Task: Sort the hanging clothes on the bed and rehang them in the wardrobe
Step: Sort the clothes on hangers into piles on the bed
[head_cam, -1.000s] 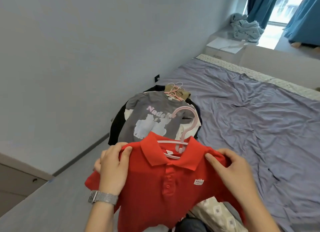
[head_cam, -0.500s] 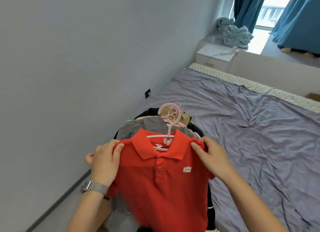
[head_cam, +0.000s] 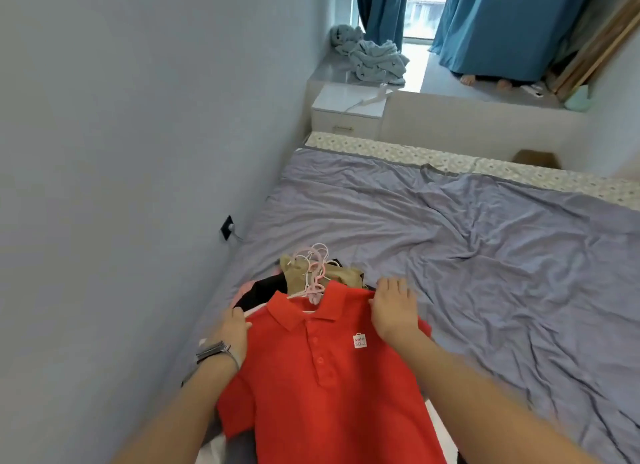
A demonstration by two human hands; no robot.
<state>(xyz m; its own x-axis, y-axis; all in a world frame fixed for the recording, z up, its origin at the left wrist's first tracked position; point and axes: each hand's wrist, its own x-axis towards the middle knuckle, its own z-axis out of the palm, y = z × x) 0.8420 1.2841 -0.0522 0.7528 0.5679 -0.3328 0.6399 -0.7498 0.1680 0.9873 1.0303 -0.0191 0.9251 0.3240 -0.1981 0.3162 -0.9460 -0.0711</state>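
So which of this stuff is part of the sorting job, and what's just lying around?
Job: red polo shirt on its pink hanger, the clothes pile under it, both hands (left hand, right hand).
Lying about: blue blanket, nightstand, curtains.

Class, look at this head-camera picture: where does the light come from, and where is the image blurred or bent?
Head view: daylight enters through the window between the blue curtains; the forearms low in frame smear with motion blur; the wide lens bows the wall and frame edges; the red polo shirt stays fairly sharp.
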